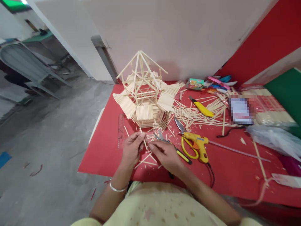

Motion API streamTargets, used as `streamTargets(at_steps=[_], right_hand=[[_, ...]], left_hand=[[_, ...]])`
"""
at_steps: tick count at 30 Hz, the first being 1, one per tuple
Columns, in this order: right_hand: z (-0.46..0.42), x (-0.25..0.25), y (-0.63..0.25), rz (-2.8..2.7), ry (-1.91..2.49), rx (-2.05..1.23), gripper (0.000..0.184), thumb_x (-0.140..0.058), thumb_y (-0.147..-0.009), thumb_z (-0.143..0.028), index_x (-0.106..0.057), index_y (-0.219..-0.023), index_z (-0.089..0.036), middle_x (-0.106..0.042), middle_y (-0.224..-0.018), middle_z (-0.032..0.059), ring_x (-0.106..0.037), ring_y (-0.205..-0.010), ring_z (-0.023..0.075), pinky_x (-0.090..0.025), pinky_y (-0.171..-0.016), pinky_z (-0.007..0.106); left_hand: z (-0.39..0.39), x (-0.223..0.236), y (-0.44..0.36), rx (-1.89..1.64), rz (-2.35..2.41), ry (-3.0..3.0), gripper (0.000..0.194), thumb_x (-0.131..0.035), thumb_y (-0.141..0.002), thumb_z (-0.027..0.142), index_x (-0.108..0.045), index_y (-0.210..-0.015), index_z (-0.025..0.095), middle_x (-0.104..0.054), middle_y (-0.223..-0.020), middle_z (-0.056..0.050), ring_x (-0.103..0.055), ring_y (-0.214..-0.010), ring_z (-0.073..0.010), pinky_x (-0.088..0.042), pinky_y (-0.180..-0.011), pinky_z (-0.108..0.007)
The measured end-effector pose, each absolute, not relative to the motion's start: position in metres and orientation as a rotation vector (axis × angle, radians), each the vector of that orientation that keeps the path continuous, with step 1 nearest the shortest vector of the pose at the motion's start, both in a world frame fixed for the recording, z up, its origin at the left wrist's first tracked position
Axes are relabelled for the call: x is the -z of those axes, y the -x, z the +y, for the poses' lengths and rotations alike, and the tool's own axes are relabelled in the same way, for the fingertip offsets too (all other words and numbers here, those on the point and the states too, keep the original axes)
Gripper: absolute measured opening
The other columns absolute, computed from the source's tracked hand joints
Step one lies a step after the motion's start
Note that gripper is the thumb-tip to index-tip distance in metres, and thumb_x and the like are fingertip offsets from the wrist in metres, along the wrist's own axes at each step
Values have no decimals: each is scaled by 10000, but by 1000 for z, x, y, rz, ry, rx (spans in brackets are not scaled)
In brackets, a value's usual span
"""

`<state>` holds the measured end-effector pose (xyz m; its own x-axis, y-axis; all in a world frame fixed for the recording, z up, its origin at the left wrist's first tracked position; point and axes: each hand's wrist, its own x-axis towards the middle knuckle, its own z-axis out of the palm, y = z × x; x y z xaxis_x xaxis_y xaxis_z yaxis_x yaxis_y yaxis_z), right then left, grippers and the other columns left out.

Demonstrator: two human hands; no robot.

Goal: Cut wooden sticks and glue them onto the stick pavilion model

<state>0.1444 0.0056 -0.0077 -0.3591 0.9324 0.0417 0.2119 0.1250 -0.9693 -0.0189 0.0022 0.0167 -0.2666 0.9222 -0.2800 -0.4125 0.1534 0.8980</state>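
Observation:
My left hand (134, 147) is closed, with the thumb and fingers pinching a thin wooden stick (145, 144). The stick slants between my two hands. My right hand (166, 154) is closed too, its fingertips drawn together beside the stick's lower part; whether they grip it or a small piece I cannot tell. Just beyond my hands stands a small house-like model (144, 112) built of sticks, with an open pointed roof frame and slatted panels around it. Pliers-like cutters with black-and-yellow handles (184, 155) lie partly under my right hand.
A yellow glue gun (196, 144) with a cord lies right of my hands, near yellow-handled scissors (180, 125). Behind are a yellow cutter knife (203, 108) and loose sticks (188, 114). A clear ruler (120, 130) is left on the red table (101, 157). Plastic bags (275, 138) are far right.

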Motion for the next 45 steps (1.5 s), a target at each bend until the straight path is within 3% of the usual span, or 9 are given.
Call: streamTargets(at_steps=[3,8,19,23,28,33,37,41,45], right_hand=[[-13,19,-185,-1900,1302,-797,255,-551,-965,-375,-730,-1093,-246,-744,-1039,68,-670,-979,216,-516,-894,354],[-36,22,-212,-2068,1441,-403,211,-566,-966,-324,-722,-1056,-215,-746,-998,55,-674,-945,196,-495,-885,318],[-10,-8,-240,-2182,1486,-348,279,-495,-987,-387,-718,-1083,-249,-742,-1082,49,-664,-995,195,-492,-864,300],[59,-22,-275,-2279,1886,-212,341,-472,-973,-407,-685,-1201,-270,-706,-1174,76,-620,-1097,235,-476,-879,312],[151,-33,-299,-2134,2202,-64,443,-431,-976,-311,-580,-1324,-80,-626,-1247,235,-553,-1177,312,-433,-950,393],[186,-17,-302,-2084,2255,-94,366,-482,-954,-247,-593,-1248,-57,-638,-1159,237,-582,-1096,268,-430,-919,369],[180,-23,-311,-2010,2236,-64,412,-483,-949,-235,-541,-1307,-41,-610,-1178,252,-620,-1034,261,-450,-870,351],[124,-39,-313,-1950,2141,2,488,-433,-980,-343,-483,-1410,-118,-619,-1246,208,-636,-1047,279,-489,-875,380],[28,-31,-275,-1964,1532,-108,408,-441,-991,-413,-573,-1336,-241,-693,-1214,117,-659,-1082,253,-529,-883,356]], left_hand=[[-1,-9,10,-1410,1233,-643,265,-817,-747,380,-714,-803,142,-633,-611,11,-525,-513,-57,-411,-487,-161],[-8,-1,1,-1309,1149,-707,279,-774,-795,403,-687,-879,151,-621,-609,19,-520,-464,-72,-418,-438,-184],[-8,-13,-27,-1281,1125,-721,322,-768,-802,441,-765,-921,142,-617,-688,-5,-429,-496,-21,-324,-446,-143],[7,-18,-42,-1242,1070,-788,333,-739,-829,449,-760,-967,147,-602,-673,-2,-419,-491,-26,-285,-438,-148],[18,-25,-59,-1218,1025,-805,326,-764,-800,455,-721,-913,153,-589,-630,18,-414,-444,-20,-265,-421,-146],[21,-22,-55,-1222,1018,-796,297,-746,-823,433,-684,-912,156,-644,-679,2,-409,-418,-20,-265,-395,-149],[22,-26,-46,-1232,1021,-786,285,-747,-824,417,-672,-882,148,-648,-688,2,-390,-422,-14,-254,-398,-146],[22,-19,-39,-1232,1045,-781,278,-751,-825,410,-675,-895,152,-624,-659,18,-369,-431,-13,-257,-418,-147],[18,3,-32,-1210,1060,-745,326,-760,-802,463,-678,-894,161,-593,-618,24,-354,-420,-29,-261,-408,-171]])
